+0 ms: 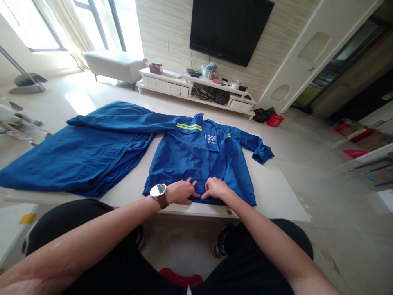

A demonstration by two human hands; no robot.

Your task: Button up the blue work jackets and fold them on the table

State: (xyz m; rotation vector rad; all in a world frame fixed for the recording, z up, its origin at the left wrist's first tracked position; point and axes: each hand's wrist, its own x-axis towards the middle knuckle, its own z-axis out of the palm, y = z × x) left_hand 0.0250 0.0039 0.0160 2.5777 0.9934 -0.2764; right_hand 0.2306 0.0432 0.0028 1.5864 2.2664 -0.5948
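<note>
A blue work jacket (184,155) with yellow reflective stripes and a white logo lies front up on a white table (282,196). Its right-side sleeve is stretched out with the cuff bent; the other reaches left over a pile of blue cloth. My left hand (182,191), with a watch (159,190) on its wrist, rests on the lower hem, fingers spread. Beside it, my right hand (216,188) is closed at the hem near the front opening, its fingers pinching the jacket's edge. Folded blue trousers (82,155), or similar cloth, lie at the table's left.
Beyond the table stand a low white TV cabinet (159,84) with small items and a grey bench (115,65). A television (230,28) hangs on the wall. A red bag (275,119) sits on the floor at right. My knees are under the table's near edge.
</note>
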